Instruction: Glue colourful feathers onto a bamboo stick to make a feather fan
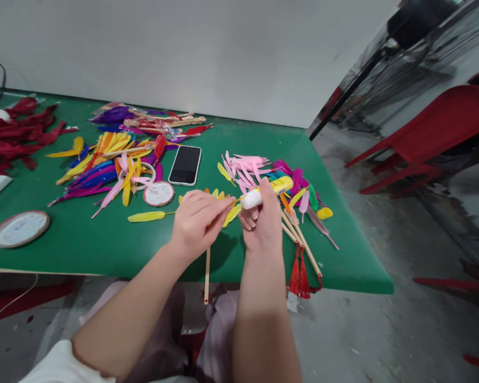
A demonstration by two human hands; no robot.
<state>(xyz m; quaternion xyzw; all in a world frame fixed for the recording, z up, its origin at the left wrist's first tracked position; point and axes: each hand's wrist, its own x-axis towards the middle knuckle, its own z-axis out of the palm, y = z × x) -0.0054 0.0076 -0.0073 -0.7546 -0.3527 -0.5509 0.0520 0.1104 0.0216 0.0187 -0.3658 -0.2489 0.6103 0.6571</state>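
My right grip (263, 223) holds one tube (282, 185), contents hidden; left grip (197, 221) pinches one yellow sliver (237, 202); two tassels (304, 280) hang.

I note a green surface (351, 255), yellow tube (282, 185) with white end, pink feathers (249, 163), red tassels (304, 281), black-screened phone (186, 166).

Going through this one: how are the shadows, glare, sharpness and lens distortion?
Head view: soft shadow on the green tabletop between the forearms; head view: no strong glare on the smartphone's dark screen; head view: lettering on the yellow-and-white bottle in the right hand too soft to read; head view: red chair looks stretched and slanted, apparently wide-angle distortion.
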